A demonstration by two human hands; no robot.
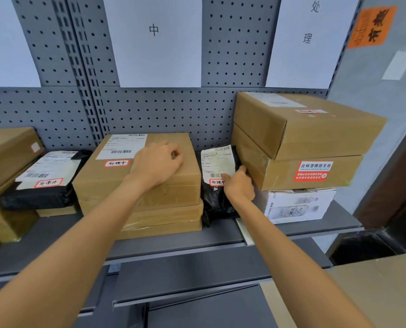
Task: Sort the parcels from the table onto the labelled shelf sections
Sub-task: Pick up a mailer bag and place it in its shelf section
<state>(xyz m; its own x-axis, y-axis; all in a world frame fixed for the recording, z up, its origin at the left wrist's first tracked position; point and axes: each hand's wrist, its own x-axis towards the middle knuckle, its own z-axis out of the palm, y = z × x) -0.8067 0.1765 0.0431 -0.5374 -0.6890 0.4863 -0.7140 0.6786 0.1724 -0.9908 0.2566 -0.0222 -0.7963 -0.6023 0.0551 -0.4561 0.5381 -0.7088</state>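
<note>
My left hand (158, 165) rests on top of the big cardboard box (138, 176), fingers loosely curled, gripping nothing. That box is matte brown, rectangular, taped, with a white shipping label with barcodes and a red-bordered sticker reading 处理中 on its lid; it sits on a flatter cardboard box (164, 222) wrapped in clear film. My right hand (238, 184) is just right of the big box, on the black poly mailer (217, 185), thumb on its white label and fingers curled round its right edge. The mailer is glossy, crinkled plastic, standing on edge, wedged between the big box and a stack of cartons (299, 143). Its sticker also reads 处理中. The stack, right of the big box: two brown cartons, the lower with shiny tape and a red-and-white seal reading 此标签撕毁无效, over a white printed carton (299, 207); print too blurred to read. Left of the big box, a second black mailer (41, 183), soft and flat, with a white label and a red-bordered handwritten sticker I can't read. All sit on the grey metal shelf (173, 245). Behind the big box, a grey pegboard (164, 110) holds white paper sheets, one showing 中, one 处理. An orange sign up right reads 有毒.
</note>
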